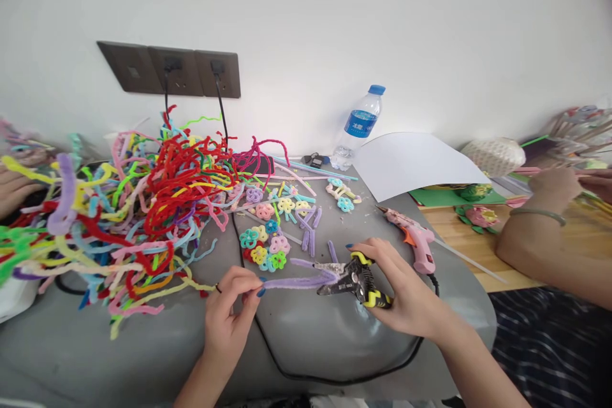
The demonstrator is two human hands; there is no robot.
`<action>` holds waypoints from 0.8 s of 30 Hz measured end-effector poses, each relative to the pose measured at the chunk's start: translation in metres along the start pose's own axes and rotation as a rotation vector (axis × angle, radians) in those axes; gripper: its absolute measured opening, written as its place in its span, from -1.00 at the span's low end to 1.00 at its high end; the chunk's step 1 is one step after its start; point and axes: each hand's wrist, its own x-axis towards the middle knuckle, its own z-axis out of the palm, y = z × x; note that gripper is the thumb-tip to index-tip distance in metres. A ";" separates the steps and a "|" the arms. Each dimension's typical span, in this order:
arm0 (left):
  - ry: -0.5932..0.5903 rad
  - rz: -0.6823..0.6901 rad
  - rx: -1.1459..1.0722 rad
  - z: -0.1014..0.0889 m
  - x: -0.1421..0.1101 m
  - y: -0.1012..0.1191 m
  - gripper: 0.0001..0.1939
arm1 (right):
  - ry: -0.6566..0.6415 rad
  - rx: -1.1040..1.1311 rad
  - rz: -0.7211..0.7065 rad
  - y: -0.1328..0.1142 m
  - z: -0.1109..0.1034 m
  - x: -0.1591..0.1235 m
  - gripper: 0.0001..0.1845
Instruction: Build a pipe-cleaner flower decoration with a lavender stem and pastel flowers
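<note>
This is looking like a handicraft workroom: a tangled heap of multicoloured fuzzy pipe cleaners [174, 194] is filling the left of the frame, small looped pipe-cleaner flowers in mixed colours [261, 255] are lying mid-frame on a smooth grey tabletop [344, 350], black-and-yellow metal wire strippers [352, 279] are gripping purple fuzzy strips [296, 282] nearby, and a pink plastic glue gun [423, 247] is resting centre right beside a pale wooden table [444, 229]

Bright, diffuse light across white wall [296, 19], soft glare on grey table [329, 335], stretched edges, darkened upper-right corner
</note>
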 end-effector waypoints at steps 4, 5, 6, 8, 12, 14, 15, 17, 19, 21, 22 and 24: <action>0.000 -0.011 0.001 0.001 0.000 -0.001 -0.84 | -0.011 0.019 -0.015 -0.003 0.002 0.000 -0.38; 0.000 -0.011 -0.001 0.001 0.000 -0.001 -0.84 | -0.014 0.021 -0.017 -0.003 0.003 0.000 -0.40; -0.001 -0.014 -0.003 0.001 0.000 -0.001 -0.84 | -0.015 0.022 -0.018 -0.003 0.003 0.000 -0.42; -0.006 -0.021 -0.014 0.001 0.001 0.000 -0.84 | -0.017 0.026 -0.020 -0.003 0.004 -0.001 -0.43; -0.015 -0.035 -0.027 0.001 0.002 0.000 -0.84 | -0.025 0.027 -0.016 -0.003 0.003 -0.003 -0.41; -0.017 -0.038 -0.026 0.001 0.002 0.000 -0.84 | -0.027 0.031 -0.015 -0.003 0.003 -0.004 -0.41; -0.018 -0.039 -0.027 0.002 0.002 0.000 -0.84 | -0.031 0.035 -0.015 -0.003 0.003 -0.004 -0.41; -0.017 -0.037 -0.030 0.002 0.001 0.000 -0.84 | -0.038 0.044 -0.008 -0.004 0.003 -0.005 -0.42; -0.013 -0.037 -0.033 0.002 0.000 -0.001 -0.84 | -0.037 0.047 0.000 -0.004 0.003 -0.005 -0.39; -0.008 -0.035 -0.035 0.002 0.000 -0.002 -0.85 | -0.031 0.052 0.004 -0.005 0.004 -0.004 -0.36; -0.002 -0.032 -0.034 0.002 0.000 -0.001 -0.85 | -0.029 0.056 0.005 -0.006 0.004 -0.004 -0.36; 0.012 -0.022 -0.022 0.001 0.000 0.000 -0.85 | -0.028 0.061 0.009 -0.007 0.005 -0.004 -0.38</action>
